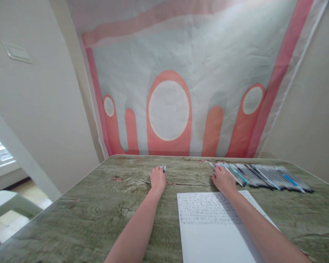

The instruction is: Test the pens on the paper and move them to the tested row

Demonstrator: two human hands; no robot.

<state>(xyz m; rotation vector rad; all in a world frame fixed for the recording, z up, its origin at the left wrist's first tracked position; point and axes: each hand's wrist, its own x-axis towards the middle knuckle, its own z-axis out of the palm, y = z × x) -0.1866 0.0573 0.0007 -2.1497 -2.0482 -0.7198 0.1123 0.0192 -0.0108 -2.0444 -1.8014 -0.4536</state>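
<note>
My left hand [158,179] rests on the table, its fingers curled round a few pens. Only their whitish and dark ends [163,168] stick out past my fingers, so their length is hidden. Over at the left end of a long row of pens [265,177], my right hand [224,179] has its fingers bent down onto a pale pen [211,165]. That pen's tip juts out beyond the fingers; the rest is covered. The pens in the row lie side by side at a slant, mostly clear or grey, some turquoise and blue.
A sheet of paper [208,237], handwritten on its upper half, lies under my right forearm. The wood-grain table [98,215] ends at a wall hanging [168,109] in pink and white. A white chair [8,215] stands to the left.
</note>
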